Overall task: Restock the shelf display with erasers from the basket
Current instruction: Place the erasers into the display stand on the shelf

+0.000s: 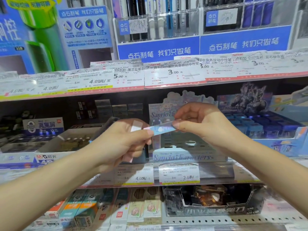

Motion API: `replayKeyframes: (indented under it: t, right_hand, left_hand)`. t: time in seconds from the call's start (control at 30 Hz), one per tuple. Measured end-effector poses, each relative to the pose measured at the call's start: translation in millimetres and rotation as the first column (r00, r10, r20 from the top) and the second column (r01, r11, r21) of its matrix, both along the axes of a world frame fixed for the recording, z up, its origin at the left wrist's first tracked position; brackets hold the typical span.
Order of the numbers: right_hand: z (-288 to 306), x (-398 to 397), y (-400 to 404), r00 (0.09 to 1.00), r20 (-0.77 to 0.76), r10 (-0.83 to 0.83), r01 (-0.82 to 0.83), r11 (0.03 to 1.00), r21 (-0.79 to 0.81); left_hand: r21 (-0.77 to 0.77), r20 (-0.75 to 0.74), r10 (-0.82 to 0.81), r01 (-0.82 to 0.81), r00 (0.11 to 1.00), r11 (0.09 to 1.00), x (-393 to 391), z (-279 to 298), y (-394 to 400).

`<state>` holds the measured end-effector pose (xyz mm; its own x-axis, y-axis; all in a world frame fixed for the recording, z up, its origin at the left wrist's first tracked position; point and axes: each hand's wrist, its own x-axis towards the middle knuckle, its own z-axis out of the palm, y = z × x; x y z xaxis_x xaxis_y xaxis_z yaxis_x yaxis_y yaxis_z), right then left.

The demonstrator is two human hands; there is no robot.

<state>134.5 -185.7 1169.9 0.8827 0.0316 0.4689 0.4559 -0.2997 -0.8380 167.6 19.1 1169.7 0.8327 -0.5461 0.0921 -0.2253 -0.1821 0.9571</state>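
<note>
- An eraser (159,130) is being pinched at its ends by the left hand (124,144) and right hand (202,124).
- It is being held just in front of the display box (188,147).
- Price tags (179,174) are being shown below that box.

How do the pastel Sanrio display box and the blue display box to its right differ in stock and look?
The pastel Sanrio display box shows mostly bare slots; the blue display box is packed with blue items. The Sanrio box has a pale cartoon backboard, the blue box a dark one. Both sit on the middle shelf.
</note>
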Motion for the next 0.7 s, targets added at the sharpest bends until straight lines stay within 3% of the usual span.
replayKeyframes:
  t: [0.1, 0.23, 0.37, 0.43, 0.47, 0.57, 0.7]
  right_hand:
    - [3.0, -4.4, 1.6, 0.997, -0.05, 0.059, -0.064, 0.99, -0.125]
    - [13.0, -8.1, 10.9, 0.994, -0.022, 0.105, -0.105, 0.92, -0.377]
    - [19.8, -4.6, 10.1, 0.988, -0.046, 0.148, -0.154, 0.895, -0.419]
    - [21.1, 1.1, 1.5, 0.995, -0.008, 0.104, -0.097, 0.893, -0.44]
    - [21.1, 5.1, -2.8, 0.998, 0.02, 0.063, -0.048, 0.899, -0.436]
    - [16.4, 18.9, -6.4, 0.994, 0.105, -0.035, 0.074, 0.92, -0.386]
    - [5.7, 33.9, -2.9, 0.974, 0.187, -0.126, 0.168, 0.958, -0.231]
  left_hand:
    - [-0.041, 0.079, 0.072, -0.069, 0.994, 0.997, -0.4, 2.3, -0.6]
    - [0.009, 0.151, 0.026, -0.028, 0.988, 1.0, -3.2, 6.1, -7.1]
    - [0.017, 0.214, 0.021, -0.025, 0.977, 1.0, 1.2, 7.6, -9.9]
    - [0.042, 0.327, 0.008, -0.022, 0.945, 0.999, 8.9, 7.1, -5.8]
    - [0.099, 0.442, 0.014, -0.064, 0.897, 0.993, 12.1, 6.5, -3.4]
    - [0.255, 0.779, -0.032, -0.269, 0.627, 0.929, 15.7, 5.3, 1.0]
    - [0.364, 0.843, -0.21, -0.236, 0.496, 0.901, 18.6, 0.9, 1.7]
